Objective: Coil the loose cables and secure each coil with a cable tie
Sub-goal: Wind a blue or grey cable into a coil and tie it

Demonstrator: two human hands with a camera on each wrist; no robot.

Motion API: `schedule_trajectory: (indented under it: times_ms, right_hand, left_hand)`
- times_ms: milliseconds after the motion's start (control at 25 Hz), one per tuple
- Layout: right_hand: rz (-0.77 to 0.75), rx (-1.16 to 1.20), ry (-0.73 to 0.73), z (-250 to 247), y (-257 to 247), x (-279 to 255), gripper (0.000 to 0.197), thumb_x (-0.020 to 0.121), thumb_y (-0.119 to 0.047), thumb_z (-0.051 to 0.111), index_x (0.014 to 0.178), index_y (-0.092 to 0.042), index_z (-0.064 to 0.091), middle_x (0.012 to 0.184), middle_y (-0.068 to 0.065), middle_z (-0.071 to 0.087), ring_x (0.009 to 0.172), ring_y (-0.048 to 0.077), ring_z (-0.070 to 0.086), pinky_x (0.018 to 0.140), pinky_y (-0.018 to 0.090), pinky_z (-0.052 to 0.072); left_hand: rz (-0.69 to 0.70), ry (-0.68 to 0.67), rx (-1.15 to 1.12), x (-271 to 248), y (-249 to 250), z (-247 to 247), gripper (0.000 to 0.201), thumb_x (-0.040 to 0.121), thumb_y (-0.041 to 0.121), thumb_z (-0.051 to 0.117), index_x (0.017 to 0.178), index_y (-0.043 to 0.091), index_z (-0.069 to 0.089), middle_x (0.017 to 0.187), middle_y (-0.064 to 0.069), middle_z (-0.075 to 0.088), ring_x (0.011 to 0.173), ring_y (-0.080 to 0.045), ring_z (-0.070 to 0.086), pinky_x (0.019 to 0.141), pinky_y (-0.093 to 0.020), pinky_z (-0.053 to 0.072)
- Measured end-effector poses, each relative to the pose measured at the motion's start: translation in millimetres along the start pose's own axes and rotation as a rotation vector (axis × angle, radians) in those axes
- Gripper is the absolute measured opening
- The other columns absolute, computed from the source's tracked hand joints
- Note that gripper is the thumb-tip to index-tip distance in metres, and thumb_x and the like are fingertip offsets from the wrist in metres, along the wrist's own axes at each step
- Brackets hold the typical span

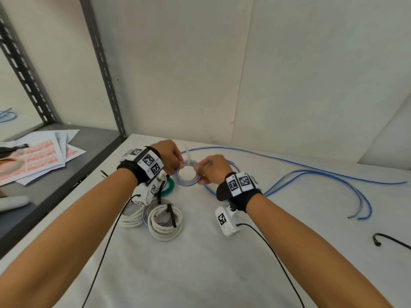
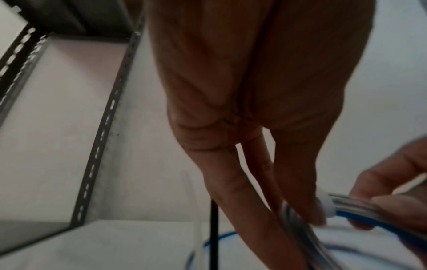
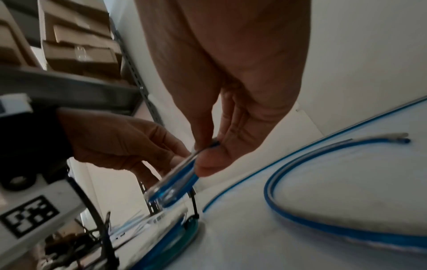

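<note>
A white cloth-covered table [image 1: 200,274] stands against pale walls, with a grey slotted-steel shelf rack [image 1: 106,70] at the left holding printed sheets with pink labels [image 1: 42,156], their writing unreadable. Near the left lie white coiled cables tied with black ties [image 1: 164,221] and a green coil [image 1: 168,185]. Loose blue cable [image 1: 311,172] trails far right. Above the far middle of the table, the left hand [image 1: 170,157] and right hand [image 1: 212,168] each pinch the small blue-and-clear cable coil [image 1: 186,177], which is wrapped by a white cable tie [image 1: 188,160].

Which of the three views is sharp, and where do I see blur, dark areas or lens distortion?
Head view: evenly lit and sharpest, though the shelf upright bows from the wide lens. Left wrist view: left hand dark, backlit and soft. Right wrist view: right hand shadowed; blue cable coil smeared.
</note>
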State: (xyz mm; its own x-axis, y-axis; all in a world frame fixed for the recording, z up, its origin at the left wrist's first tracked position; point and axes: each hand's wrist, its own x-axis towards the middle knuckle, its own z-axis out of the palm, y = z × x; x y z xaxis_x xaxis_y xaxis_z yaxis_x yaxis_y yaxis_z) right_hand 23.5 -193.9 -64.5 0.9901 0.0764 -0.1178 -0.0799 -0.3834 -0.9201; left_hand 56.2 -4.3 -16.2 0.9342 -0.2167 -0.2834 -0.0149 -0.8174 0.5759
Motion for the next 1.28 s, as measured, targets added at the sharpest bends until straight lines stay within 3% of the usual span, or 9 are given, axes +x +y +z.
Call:
schedule_trajectory:
  times_ms: [200,320,480,600,720,800,960,1120,1280]
  right_hand:
    - [0.071,-0.31,-0.092,22,12,-7,0.019,0.087,-0.021,0.079,0.087,-0.008,0.066,0.072,0.007,0.072,0.058,0.015,0.069,0.057,0.019,0.057]
    - [0.085,-0.463,-0.161,27,17,-8,0.035,0.085,-0.037,0.079,0.092,-0.003,0.072,0.083,0.013,0.076,0.074,0.021,0.071,0.078,0.033,0.059]
    - [0.019,-0.721,-0.052,16,19,1,0.04,0.088,-0.041,0.074,0.098,-0.002,0.071,0.105,0.016,0.073,0.097,0.031,0.069,0.086,0.04,0.058]
    - [0.045,-0.844,-0.004,-19,21,-5,0.046,0.078,-0.046,0.081,0.101,-0.008,0.068,0.105,0.009,0.07,0.096,0.028,0.067,0.085,0.039,0.058]
    - [0.122,-0.984,-0.102,-45,37,-20,0.05,0.07,-0.044,0.088,0.102,-0.011,0.069,0.101,0.007,0.071,0.093,0.027,0.069,0.085,0.039,0.058]
    - [0.111,-0.997,-0.104,-51,47,-25,0.036,0.076,-0.035,0.086,0.1,-0.012,0.072,0.102,0.008,0.073,0.094,0.028,0.069,0.086,0.039,0.058]
    - [-0.039,-1.064,0.053,-76,40,-36,0.018,0.093,-0.022,0.065,0.109,-0.015,0.069,0.111,0.012,0.067,0.102,0.033,0.064,0.08,0.036,0.048]
    - [-0.233,-1.122,0.272,-113,32,-46,0.02,0.098,-0.011,0.054,0.109,-0.02,0.068,0.096,0.007,0.062,0.106,0.028,0.057,0.074,0.036,0.043]
    - [-0.348,-0.957,0.426,-137,40,-58,0.015,0.101,-0.022,0.056,0.107,-0.018,0.068,0.105,0.0,0.068,0.109,0.024,0.05,0.078,0.037,0.046]
  left_hand:
    - [-0.051,0.02,0.426,-2,-7,26,0.019,0.088,0.012,0.07,0.105,0.004,0.07,0.101,-0.015,0.074,0.085,-0.029,0.071,0.078,-0.036,0.06]
    - [-0.06,0.032,0.452,-3,4,23,0.027,0.091,0.006,0.066,0.117,-0.001,0.064,0.114,-0.021,0.068,0.093,-0.032,0.066,0.087,-0.039,0.057]
    - [-0.016,0.22,0.406,-1,23,15,0.03,0.093,0.006,0.062,0.123,0.006,0.063,0.125,-0.019,0.063,0.109,-0.037,0.064,0.093,-0.042,0.053]
    - [0.074,0.359,0.4,2,42,24,0.026,0.095,0.014,0.057,0.12,0.018,0.064,0.128,-0.013,0.057,0.117,-0.036,0.056,0.094,-0.041,0.047]
    - [0.236,0.231,0.317,7,62,46,0.023,0.091,0.008,0.059,0.102,0.025,0.07,0.117,-0.009,0.067,0.106,-0.028,0.063,0.089,-0.034,0.049]
    - [0.296,0.062,0.335,9,71,65,0.025,0.091,0.005,0.06,0.106,0.019,0.073,0.114,-0.008,0.069,0.105,-0.024,0.065,0.088,-0.03,0.049]
    - [0.38,-0.041,0.463,15,83,98,0.035,0.092,0.021,0.072,0.126,0.015,0.067,0.123,-0.004,0.065,0.111,-0.022,0.06,0.088,-0.025,0.043]
    - [0.484,0.138,0.353,22,110,106,0.019,0.087,0.027,0.077,0.105,0.018,0.076,0.105,-0.002,0.074,0.096,-0.022,0.065,0.083,-0.032,0.05]
    - [0.595,0.292,0.196,22,133,106,0.013,0.088,0.024,0.077,0.097,0.015,0.078,0.094,-0.004,0.076,0.087,-0.023,0.068,0.079,-0.034,0.052]
